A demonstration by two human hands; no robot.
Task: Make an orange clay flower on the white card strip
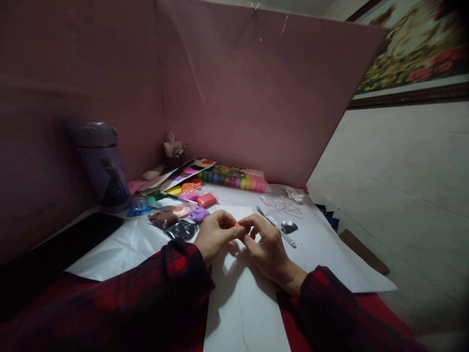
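Observation:
A small orange lump, which looks like modelling clay (pixel 237 225), is pinched between my fingertips above the white paper. My left hand (pixel 218 233) holds it from the left with thumb and fingers. From the right, my right hand (pixel 266 244) closes on it too, fingers bent. Most of the lump is hidden by the fingers. Below the hands a thin thread (pixel 240 303) runs down over a white paper strip (pixel 252 322). Just right of my right hand lies a silver fork (pixel 287 238), close to a black clay piece on clear plastic (pixel 289 227).
Several coloured clay packets (pixel 183 205) lie to the left, with a black one (pixel 182 230) nearest. Behind them are a colour sheet (pixel 188 172) and a bag of clay (pixel 238 178). A purple tumbler (pixel 104 168) stands far left, near a dark flat object (pixel 84 230). Pink panels (pixel 249 98) enclose the back.

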